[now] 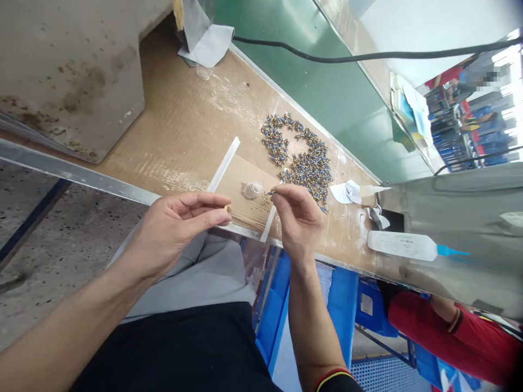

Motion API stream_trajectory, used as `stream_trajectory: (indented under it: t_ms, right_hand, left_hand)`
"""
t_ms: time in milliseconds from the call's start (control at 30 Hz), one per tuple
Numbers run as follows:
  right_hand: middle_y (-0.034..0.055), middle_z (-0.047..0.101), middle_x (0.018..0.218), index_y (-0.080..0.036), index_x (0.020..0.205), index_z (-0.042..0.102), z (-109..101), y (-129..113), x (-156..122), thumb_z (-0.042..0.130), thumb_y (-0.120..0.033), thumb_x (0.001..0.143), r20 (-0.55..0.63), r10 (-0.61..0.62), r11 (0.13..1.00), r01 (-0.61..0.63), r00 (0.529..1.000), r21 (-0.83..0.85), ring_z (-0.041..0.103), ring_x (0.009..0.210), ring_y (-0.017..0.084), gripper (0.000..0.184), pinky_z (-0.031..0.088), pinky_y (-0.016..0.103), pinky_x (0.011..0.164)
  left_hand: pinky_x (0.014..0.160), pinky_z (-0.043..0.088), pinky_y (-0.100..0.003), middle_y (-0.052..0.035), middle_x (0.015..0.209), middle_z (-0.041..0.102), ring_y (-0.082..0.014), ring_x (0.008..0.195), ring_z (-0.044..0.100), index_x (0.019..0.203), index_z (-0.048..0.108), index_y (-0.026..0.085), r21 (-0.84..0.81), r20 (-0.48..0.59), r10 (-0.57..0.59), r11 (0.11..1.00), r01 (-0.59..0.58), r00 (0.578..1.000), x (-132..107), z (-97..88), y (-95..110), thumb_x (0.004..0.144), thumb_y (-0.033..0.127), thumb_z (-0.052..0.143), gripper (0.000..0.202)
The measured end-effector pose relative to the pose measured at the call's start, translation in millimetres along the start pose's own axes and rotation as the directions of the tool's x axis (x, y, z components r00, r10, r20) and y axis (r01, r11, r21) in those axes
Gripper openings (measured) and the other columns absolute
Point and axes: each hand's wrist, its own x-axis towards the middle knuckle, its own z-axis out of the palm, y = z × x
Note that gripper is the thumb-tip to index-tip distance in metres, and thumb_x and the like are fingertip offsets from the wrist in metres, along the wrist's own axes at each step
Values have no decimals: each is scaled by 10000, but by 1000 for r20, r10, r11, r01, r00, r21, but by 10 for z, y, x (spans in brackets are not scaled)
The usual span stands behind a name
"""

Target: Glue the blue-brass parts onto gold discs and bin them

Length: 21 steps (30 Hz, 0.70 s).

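My left hand (183, 218) is closed in a pinch above the bench's front edge. A tiny yellow piece (227, 207) shows between its thumb and fingertips. To its right, my right hand (300, 218) pinches a small dark metal part (272, 192), whose kind I cannot make out. Between the hands, on a cardboard sheet (241, 169), stands a small clear plastic cup or lid (252, 189). Tiny dark bits (261, 204) lie scattered beside it. Beyond my right hand spreads a pile of small blue and brass-coloured parts (306, 169).
White tape strips (224, 163) cross the cardboard-covered bench. At the right lie a white squeeze bottle (402, 245) with a blue nozzle and crumpled white paper (346, 191). A stained metal housing (69, 71) stands at left. Blue bins (278, 305) are below; a person in red (449, 332) sits at right.
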Motion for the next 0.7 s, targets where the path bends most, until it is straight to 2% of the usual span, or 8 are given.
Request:
stream_trajectory:
  t_ms: [133, 300, 533, 700]
  right_hand:
    - [34, 869, 1128, -290, 1153, 867, 2, 39, 131, 759, -223, 1125, 72, -82, 991, 89, 994, -98, 826, 1085, 233, 130, 690, 433, 981]
    - [26, 893, 1162, -308, 1170, 879, 37, 66, 161, 740, -228, 1142, 78, -136, 977, 147, 988, -156, 854, 1130, 243, 164, 711, 478, 1057]
    - [21, 900, 1166, -329, 1219, 888, 86, 94, 123, 765, -211, 1145, 50, -237, 942, 242, 970, -234, 865, 1107, 245, 186, 706, 468, 1000]
    - [26, 897, 1154, -321, 1206, 888, 104, 96, 97, 756, -206, 1146, 37, -235, 934, 236, 971, -268, 861, 1074, 242, 186, 702, 454, 968]
  left_hand:
    - [904, 711, -255, -36, 981, 901, -182, 878, 865, 1094, 961, 258, -34, -13, 21, 999, -22, 1000, 24, -11, -27, 841, 388, 1091, 312]
    - [879, 720, -265, -40, 943, 902, -198, 864, 875, 1075, 961, 256, -54, 16, 37, 998, -36, 999, 14, -15, -41, 843, 388, 1088, 295]
    - [907, 720, -276, -53, 941, 916, -210, 900, 889, 1121, 950, 256, -38, 39, 21, 999, -19, 999, 6, -33, -55, 887, 411, 1061, 302]
    - [888, 708, -241, -49, 940, 920, -196, 894, 886, 1124, 952, 256, -40, 47, 18, 999, -16, 999, 18, -21, -54, 893, 399, 1056, 290]
